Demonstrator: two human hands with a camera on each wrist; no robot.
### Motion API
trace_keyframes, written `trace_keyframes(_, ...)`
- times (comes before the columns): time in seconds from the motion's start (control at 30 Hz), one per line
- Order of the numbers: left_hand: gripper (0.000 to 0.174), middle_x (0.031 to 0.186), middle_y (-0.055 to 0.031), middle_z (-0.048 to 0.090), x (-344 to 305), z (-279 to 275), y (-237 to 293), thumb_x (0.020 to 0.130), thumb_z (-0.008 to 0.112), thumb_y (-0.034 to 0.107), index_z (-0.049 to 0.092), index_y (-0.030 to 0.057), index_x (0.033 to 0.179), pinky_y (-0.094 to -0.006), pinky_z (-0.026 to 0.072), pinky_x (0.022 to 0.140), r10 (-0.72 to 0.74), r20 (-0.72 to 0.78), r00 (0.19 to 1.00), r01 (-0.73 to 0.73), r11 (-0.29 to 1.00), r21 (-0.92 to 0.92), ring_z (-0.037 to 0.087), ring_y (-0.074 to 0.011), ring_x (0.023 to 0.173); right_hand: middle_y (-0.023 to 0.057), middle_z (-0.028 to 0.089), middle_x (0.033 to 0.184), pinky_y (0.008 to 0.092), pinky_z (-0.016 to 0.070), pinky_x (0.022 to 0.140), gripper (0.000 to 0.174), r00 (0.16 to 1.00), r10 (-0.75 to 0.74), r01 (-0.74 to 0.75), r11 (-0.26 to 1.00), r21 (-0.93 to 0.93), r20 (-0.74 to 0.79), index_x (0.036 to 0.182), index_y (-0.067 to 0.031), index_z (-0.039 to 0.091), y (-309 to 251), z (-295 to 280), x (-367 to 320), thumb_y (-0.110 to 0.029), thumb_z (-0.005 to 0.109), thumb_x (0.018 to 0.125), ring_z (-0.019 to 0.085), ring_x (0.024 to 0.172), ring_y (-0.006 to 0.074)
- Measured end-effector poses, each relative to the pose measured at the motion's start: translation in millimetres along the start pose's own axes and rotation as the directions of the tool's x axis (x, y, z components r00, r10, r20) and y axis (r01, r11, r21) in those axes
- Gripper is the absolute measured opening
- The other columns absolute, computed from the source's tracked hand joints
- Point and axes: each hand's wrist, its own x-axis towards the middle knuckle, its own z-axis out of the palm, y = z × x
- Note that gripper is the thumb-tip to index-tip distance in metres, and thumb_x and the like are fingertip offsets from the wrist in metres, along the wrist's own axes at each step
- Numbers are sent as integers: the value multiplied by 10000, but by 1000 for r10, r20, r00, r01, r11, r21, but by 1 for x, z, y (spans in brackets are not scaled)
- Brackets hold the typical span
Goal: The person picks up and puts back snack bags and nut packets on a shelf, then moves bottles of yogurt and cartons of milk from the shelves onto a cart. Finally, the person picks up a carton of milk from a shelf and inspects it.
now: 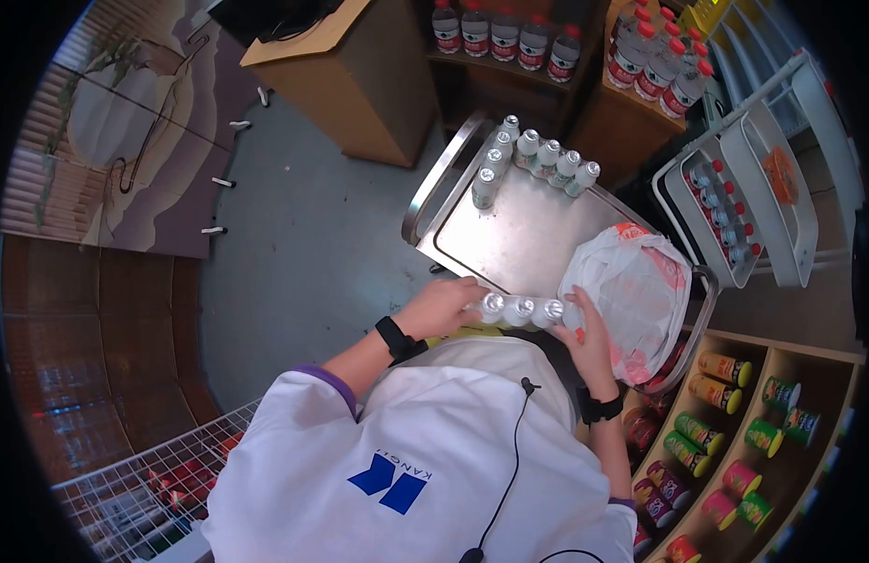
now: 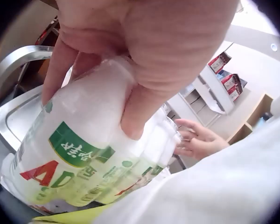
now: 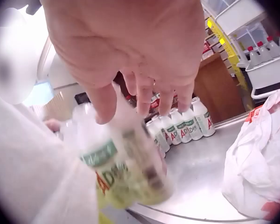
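A row of white plastic milk-drink bottles (image 1: 522, 311) with silver caps and green-and-white labels is held close to the person's front, at the near edge of the metal cart. The left hand (image 1: 444, 306) grips the bottle at the row's left end; its thumb and fingers straddle that bottle's upper part (image 2: 91, 98). At the opposite end, the right hand (image 1: 589, 340) holds the last bottle (image 3: 135, 154) between thumb and fingers, blurred in the right wrist view. More such bottles (image 1: 549, 158) stand upright in an L along the cart's far side and far left corner.
A white-and-red plastic bag (image 1: 632, 291) lies on the right of the metal cart (image 1: 510, 239), which has tubular handles (image 1: 433, 178). Shelves of snack cans (image 1: 702, 427) stand right. Red-capped water bottles (image 1: 655, 70) fill the back. A wire basket (image 1: 144, 479) is at lower left.
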Motion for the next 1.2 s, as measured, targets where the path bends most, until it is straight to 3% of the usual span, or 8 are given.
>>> trace_keyframes(0.03,359,937,-93,590,-3,4,-13,744,655,183,587,96,1086,-396,474,739,-30,-17,999,30,999,31,588,-298,856,121,551,1135,319,435,888,589,1000,10,-10,1000,5,-4,1289,-25,414,6,-1,-1,2,648,749,546,1023,233)
trace_keyframes(0.13,337,939,-90,591,-16,1,-45,747,645,157,597,97,1074,-390,480,724,-54,-19,998,57,979,195,593,-290,849,98,557,1066,285,461,830,553,944,328,-284,869,405,-44,1307,-51,400,28,-6,-12,-5,616,801,558,928,167)
trace_keyframes(0.43,334,972,-82,598,-3,-30,-75,728,649,105,610,89,1060,-382,478,799,-37,-46,998,46,975,219,579,-288,906,62,579,956,245,474,755,442,808,564,-426,760,491,-172,1268,-36,418,105,9,-105,-25,573,855,567,834,112)
trace_keyframes(0.5,346,980,-87,597,11,-31,-83,726,651,95,608,85,1069,-380,474,814,17,-90,996,3,977,211,575,-290,924,57,589,941,249,480,742,388,664,739,-577,605,548,-117,1245,-34,435,108,12,-120,-69,556,878,582,815,131)
trace_keyframes(0.7,334,1016,-104,591,55,-25,-110,740,641,44,618,74,1072,-364,470,839,164,-46,985,-152,968,199,568,-288,960,63,597,946,255,491,706,351,549,828,-618,492,613,-111,1237,-53,433,122,28,-163,-116,531,905,597,789,141)
trace_keyframes(0.83,329,976,-101,599,64,-27,-124,710,656,30,637,81,1034,-368,461,837,72,12,997,-73,996,47,564,-287,957,65,597,948,258,494,700,351,518,848,-620,463,633,-112,1237,-56,428,127,33,-175,-113,529,906,597,785,141)
trace_keyframes(1.13,351,1057,-86,585,71,-28,-138,720,645,38,608,111,1061,-369,440,889,15,32,999,-22,973,229,521,-286,1058,48,567,877,254,481,660,353,482,873,-696,435,571,-76,1219,-64,442,138,48,-179,-76,544,882,575,733,132)
trace_keyframes(1.2,432,1122,-75,568,77,-25,-132,707,665,57,573,150,1119,-438,395,945,-60,83,995,22,914,406,487,-270,1125,58,570,857,266,493,638,380,517,849,-757,512,407,-108,1204,-70,462,147,55,-183,-69,589,846,585,712,143)
